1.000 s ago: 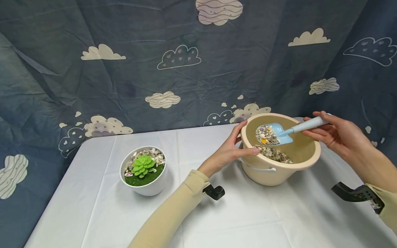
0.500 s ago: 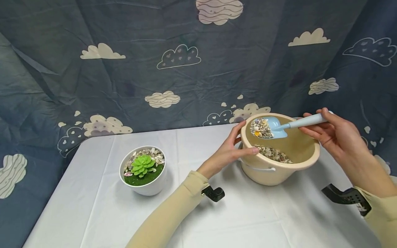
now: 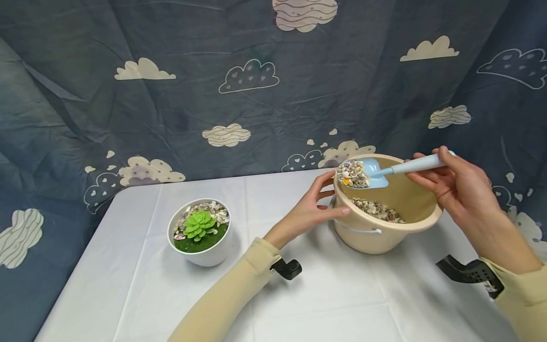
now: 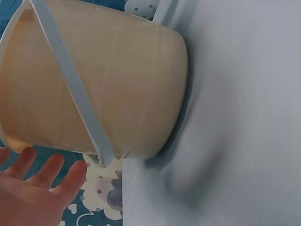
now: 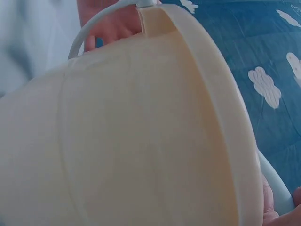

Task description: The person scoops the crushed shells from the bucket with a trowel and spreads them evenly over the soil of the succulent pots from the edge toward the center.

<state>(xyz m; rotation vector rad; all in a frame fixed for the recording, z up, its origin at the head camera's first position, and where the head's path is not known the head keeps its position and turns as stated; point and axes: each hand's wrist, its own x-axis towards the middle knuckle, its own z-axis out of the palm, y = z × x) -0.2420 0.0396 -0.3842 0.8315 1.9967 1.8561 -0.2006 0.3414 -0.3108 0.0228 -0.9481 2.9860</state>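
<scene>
In the head view, a cream bucket (image 3: pixel 363 241) with a light handle (image 3: pixel 361 231) stands on the right of the table. Crushed shells or gravel (image 3: pixel 376 210) lie in its bottom. My right hand (image 3: pixel 463 192) grips the white handle of a small blue shovel (image 3: pixel 376 175). The blade, loaded with shell bits (image 3: pixel 352 174), hangs level over the bucket's left rim. My left hand (image 3: pixel 305 211) is at that left side, thumb and fingertips right at the rim. Its fingers look extended beside the bucket wall (image 4: pixel 127 75) in the left wrist view.
To the left, a white pot (image 3: pixel 209 258) holds a green succulent (image 3: pixel 199 225), moss and pale shell pieces. White cloth (image 3: pixel 299 304) covers the table. A dark cloud-print curtain (image 3: pixel 256 114) hangs behind. Each wrist carries a black camera mount (image 3: pixel 287 269).
My right hand has carried the loaded shovel leftward and slightly up, from over the bucket's middle to its left rim. My left hand has loosened and drawn slightly left from the rim.
</scene>
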